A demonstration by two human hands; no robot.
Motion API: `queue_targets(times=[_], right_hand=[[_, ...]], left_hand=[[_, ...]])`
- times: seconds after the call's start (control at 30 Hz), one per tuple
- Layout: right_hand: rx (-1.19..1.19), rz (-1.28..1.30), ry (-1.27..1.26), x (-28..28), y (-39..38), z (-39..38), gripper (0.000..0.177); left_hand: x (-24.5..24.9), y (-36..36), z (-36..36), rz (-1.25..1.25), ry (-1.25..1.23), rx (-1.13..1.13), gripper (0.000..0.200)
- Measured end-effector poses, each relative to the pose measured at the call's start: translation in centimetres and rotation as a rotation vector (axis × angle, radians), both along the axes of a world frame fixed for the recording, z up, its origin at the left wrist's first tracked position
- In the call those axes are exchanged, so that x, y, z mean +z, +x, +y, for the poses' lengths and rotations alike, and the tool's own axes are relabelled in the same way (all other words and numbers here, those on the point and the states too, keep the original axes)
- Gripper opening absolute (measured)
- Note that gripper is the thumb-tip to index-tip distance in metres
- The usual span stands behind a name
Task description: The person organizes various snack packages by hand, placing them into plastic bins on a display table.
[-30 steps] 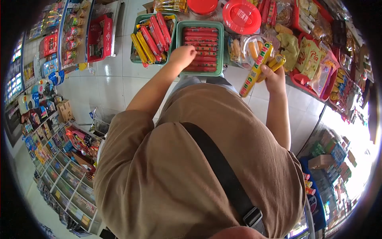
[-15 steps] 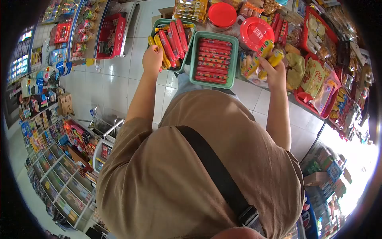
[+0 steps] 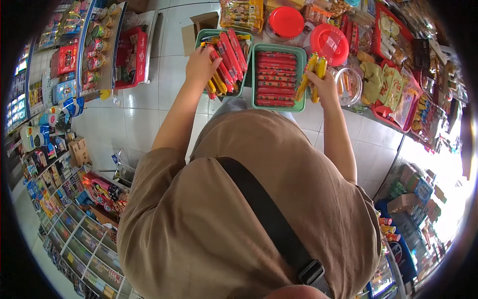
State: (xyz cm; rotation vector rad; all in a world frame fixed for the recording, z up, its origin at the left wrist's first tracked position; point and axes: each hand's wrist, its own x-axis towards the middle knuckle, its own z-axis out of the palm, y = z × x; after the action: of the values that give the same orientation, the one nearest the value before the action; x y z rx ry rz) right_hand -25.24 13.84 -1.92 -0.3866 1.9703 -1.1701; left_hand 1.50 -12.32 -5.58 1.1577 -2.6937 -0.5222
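My left hand lies at the left side of a green basket, its fingers curled over slim snack sticks in wrappers. Yellow sticks stick out below this hand, while red sticks lean beside its fingers. To the right, a second green basket holds a neat stack of red wrapped sticks. My right hand grips a few yellow wrapped sticks upright, just off that basket's right edge.
Red-lidded jars and bagged snacks crowd the space behind the baskets. A clear round tub stands right of my right hand. Red trays of packets are farther right. Shelves line the left, above a tiled floor.
My right hand has moved left and slightly down with the yellow sticks, closer to the stacked basket. My left hand has shifted from the yellow sticks' tops onto the sticks further in.
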Motion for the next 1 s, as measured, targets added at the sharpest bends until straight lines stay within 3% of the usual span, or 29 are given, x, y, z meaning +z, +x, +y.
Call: queue_targets(times=[0.13,0.3,0.47,0.53,0.57,0.67,0.7,0.73,0.87,1.0], right_hand=[[-0.147,-0.274,-0.053,-2.8,0.5,-2.3,0.023],[-0.268,-0.411,-0.136,-4.8,0.4,-1.9,0.023],[-0.229,-0.317,-0.156,-4.2,0.0,1.0,0.028],[-0.201,-0.290,-0.123,-3.8,0.4,1.9,0.030],[-0.178,-0.271,-0.087,-3.5,0.8,2.1,0.026],[-0.187,-0.367,-0.110,-3.3,2.3,2.0,0.024],[-0.175,-0.414,-0.068,-6.6,2.3,2.8,0.023],[-0.153,-0.441,-0.050,-6.5,2.2,2.8,0.024],[-0.107,-0.515,0.029,-6.1,2.6,2.5,0.025],[-0.134,-0.572,-0.009,-6.9,2.4,2.6,0.026]], left_hand=[[-0.5,-4.4,-0.1,-0.223,0.306,0.094,0.048],[-2.8,-7.4,-0.7,-0.357,0.340,0.136,0.053],[-2.1,-7.3,-0.5,-0.169,0.372,0.140,0.040],[3.5,-7.9,1.9,-0.048,0.385,0.166,0.040],[5.1,-8.4,3.3,0.016,0.418,0.121,0.039],[3.4,-10.8,6.1,-0.132,0.084,-0.328,0.033],[2.2,-12.0,7.1,-0.187,0.042,-0.396,0.029],[0.5,-13.2,7.8,-0.241,0.001,-0.464,0.026],[-4.4,-17.1,8.5,-0.377,-0.160,-0.546,0.018],[-6.4,-18.8,8.4,-0.326,-0.045,-0.546,0.020]])
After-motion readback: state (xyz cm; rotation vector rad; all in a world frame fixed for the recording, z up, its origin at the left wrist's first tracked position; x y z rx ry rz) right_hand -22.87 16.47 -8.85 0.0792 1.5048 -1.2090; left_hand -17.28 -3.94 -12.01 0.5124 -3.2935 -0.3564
